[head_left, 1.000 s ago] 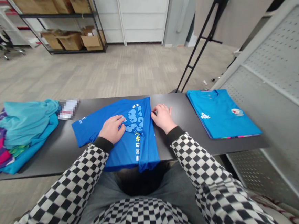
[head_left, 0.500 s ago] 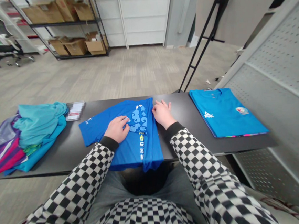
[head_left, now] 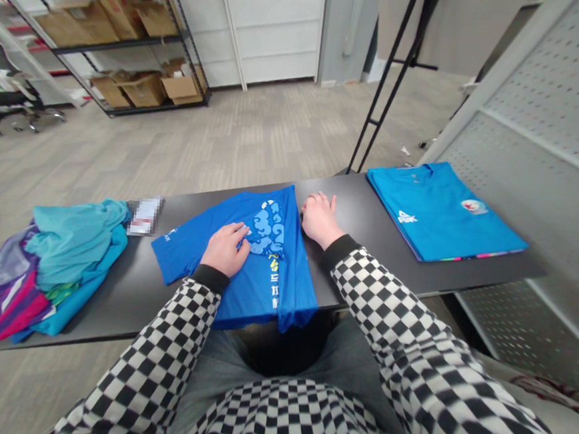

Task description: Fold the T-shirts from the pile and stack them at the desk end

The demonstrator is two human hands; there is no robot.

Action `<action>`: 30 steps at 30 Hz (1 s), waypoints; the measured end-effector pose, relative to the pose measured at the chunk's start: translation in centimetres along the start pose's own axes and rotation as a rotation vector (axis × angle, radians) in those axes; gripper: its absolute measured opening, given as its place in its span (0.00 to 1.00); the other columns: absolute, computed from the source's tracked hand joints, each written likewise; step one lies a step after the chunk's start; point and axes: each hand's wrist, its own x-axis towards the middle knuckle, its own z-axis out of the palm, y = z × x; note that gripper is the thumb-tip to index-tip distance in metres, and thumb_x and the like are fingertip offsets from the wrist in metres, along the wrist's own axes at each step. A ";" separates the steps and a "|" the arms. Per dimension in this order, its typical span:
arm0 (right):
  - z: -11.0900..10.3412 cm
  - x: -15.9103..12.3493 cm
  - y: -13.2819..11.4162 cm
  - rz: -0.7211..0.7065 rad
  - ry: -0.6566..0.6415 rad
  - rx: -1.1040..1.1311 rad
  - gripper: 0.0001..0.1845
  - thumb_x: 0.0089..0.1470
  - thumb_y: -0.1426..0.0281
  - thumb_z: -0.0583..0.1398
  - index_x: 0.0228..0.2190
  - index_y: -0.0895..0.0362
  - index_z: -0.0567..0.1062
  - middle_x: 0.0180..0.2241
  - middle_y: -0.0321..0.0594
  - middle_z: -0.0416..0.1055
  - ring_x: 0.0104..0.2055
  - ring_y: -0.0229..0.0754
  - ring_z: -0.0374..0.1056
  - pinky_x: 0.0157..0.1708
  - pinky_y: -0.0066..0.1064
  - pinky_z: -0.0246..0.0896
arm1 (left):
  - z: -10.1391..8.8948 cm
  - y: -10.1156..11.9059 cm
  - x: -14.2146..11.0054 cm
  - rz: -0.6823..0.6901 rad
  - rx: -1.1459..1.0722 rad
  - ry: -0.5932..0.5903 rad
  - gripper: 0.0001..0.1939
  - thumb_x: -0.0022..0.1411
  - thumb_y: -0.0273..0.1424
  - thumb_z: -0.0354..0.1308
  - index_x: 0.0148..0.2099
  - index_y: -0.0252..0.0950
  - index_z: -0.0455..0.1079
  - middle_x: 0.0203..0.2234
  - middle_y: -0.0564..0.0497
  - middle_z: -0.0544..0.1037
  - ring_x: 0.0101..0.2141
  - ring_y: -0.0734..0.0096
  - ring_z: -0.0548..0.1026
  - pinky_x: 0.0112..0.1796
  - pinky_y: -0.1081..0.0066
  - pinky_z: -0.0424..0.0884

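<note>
A blue T-shirt [head_left: 243, 293] with a cloud print and yellow and white lettering lies partly folded in front of me, its lower edge hanging over the table's near side. My left hand [head_left: 227, 249] rests on top of it, beside the print, fingers stretched out and gripping nothing. Just off the shirt's right edge, my right hand [head_left: 319, 219] is above the tabletop with its fingers apart and slightly bent. No cloth shows in it, though its underside is hidden.
Crumpled garments [head_left: 74, 243] are heaped on the table's left, near a blurred white card-like item [head_left: 145, 216]. Folded blue shirts [head_left: 440, 215] lie stacked at the right. A perforated grey panel [head_left: 541, 136] borders that end. Beyond stand a black stand [head_left: 387, 84] and shelves with cardboard boxes [head_left: 142, 88].
My right hand has moved slightly right, away from the shirt's edge. The left hand stays on the shirt. The view has shifted a little.
</note>
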 end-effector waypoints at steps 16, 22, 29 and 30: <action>-0.6 -0.3 -0.9 -0.043 -0.027 0.051 0.15 0.68 0.69 0.58 0.45 0.52 0.86 0.74 0.44 0.70 0.80 0.67 0.54 0.77 0.80 0.32 | -0.3 0.2 0.0 -0.005 -0.021 0.014 0.22 0.75 0.36 0.54 0.61 0.37 0.84 0.63 0.39 0.83 0.64 0.48 0.79 0.69 0.47 0.72; -1.1 -0.2 -0.6 0.030 0.021 0.067 0.11 0.63 0.65 0.62 0.39 0.52 0.86 0.72 0.44 0.73 0.79 0.70 0.54 0.77 0.80 0.26 | -0.1 0.0 -0.1 0.001 0.006 0.002 0.22 0.74 0.36 0.54 0.60 0.38 0.85 0.63 0.39 0.83 0.64 0.48 0.79 0.69 0.48 0.72; -1.3 -0.3 -0.6 0.112 0.061 0.054 0.11 0.64 0.68 0.59 0.37 0.52 0.84 0.67 0.48 0.77 0.76 0.70 0.59 0.77 0.80 0.29 | 0.0 -0.1 0.0 -0.003 0.016 -0.006 0.23 0.73 0.35 0.54 0.61 0.39 0.85 0.63 0.39 0.83 0.64 0.47 0.79 0.69 0.46 0.72; -1.4 -0.4 -0.7 0.115 0.075 0.060 0.12 0.66 0.68 0.58 0.39 0.53 0.83 0.65 0.50 0.78 0.75 0.69 0.61 0.77 0.80 0.30 | 0.0 -0.1 0.0 0.001 0.022 -0.004 0.23 0.73 0.35 0.54 0.61 0.39 0.85 0.63 0.39 0.83 0.64 0.47 0.79 0.69 0.47 0.73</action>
